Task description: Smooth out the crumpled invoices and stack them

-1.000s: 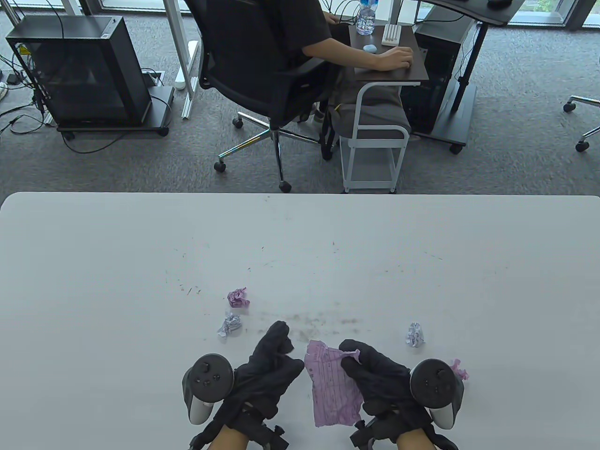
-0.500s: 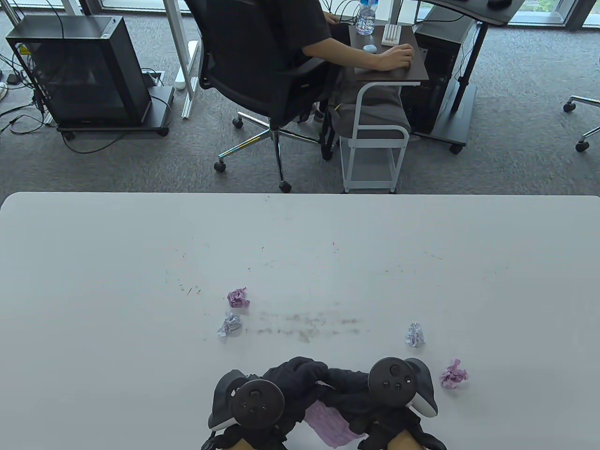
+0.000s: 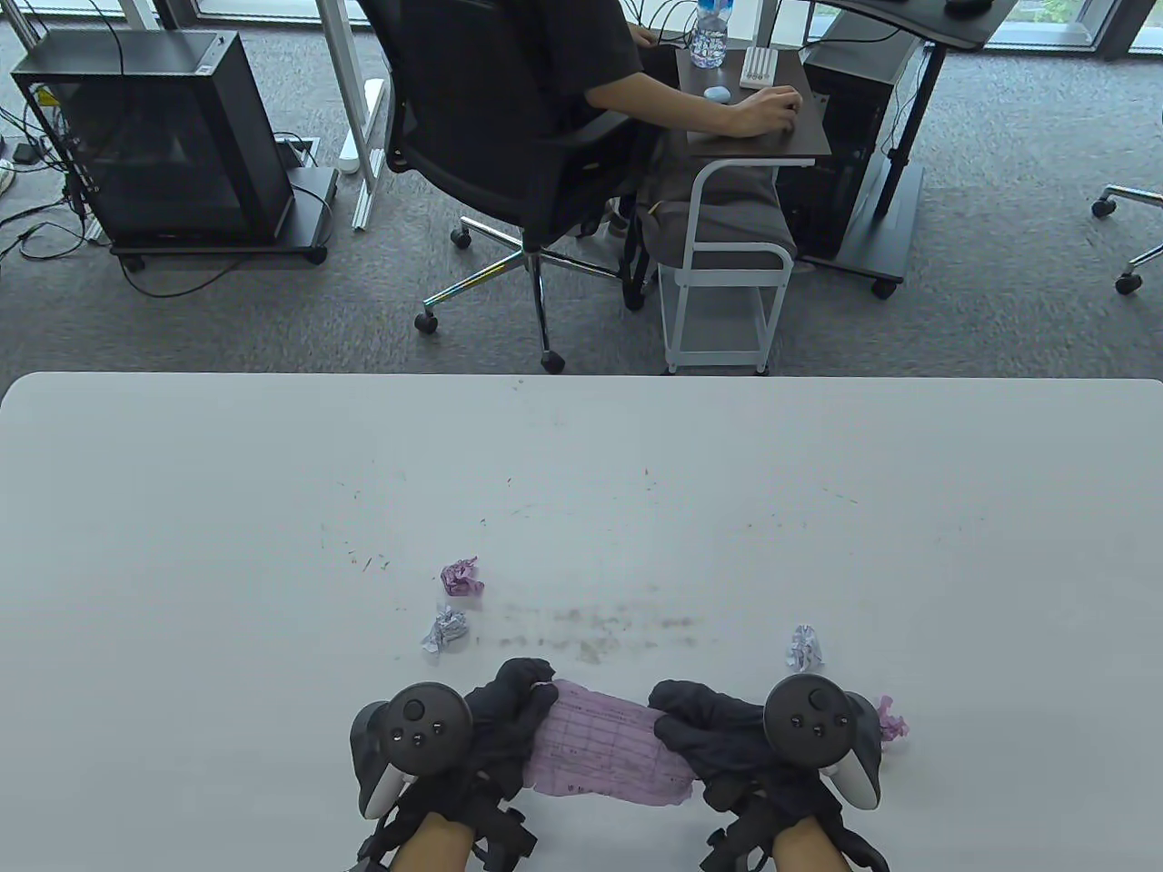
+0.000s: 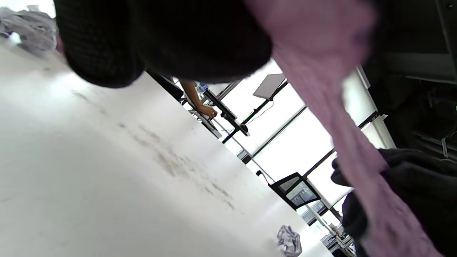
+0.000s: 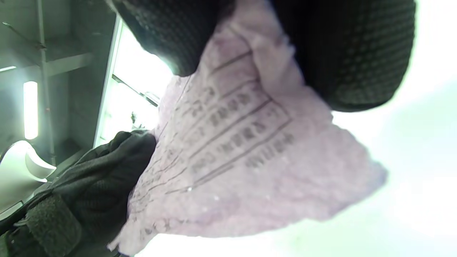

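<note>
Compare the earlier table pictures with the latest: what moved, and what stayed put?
The left hand took hold of the pink invoice, which only the right hand held before; it now stretches sideways between them. The four crumpled balls, like the purple one, stayed put.

Both hands (left hand, right hand) hold the pink invoice stretched between them.

Invoice between both hands; 4 crumpled balls around.

The pink invoice has both ends hidden under gloved fingers, print blurred.
</note>
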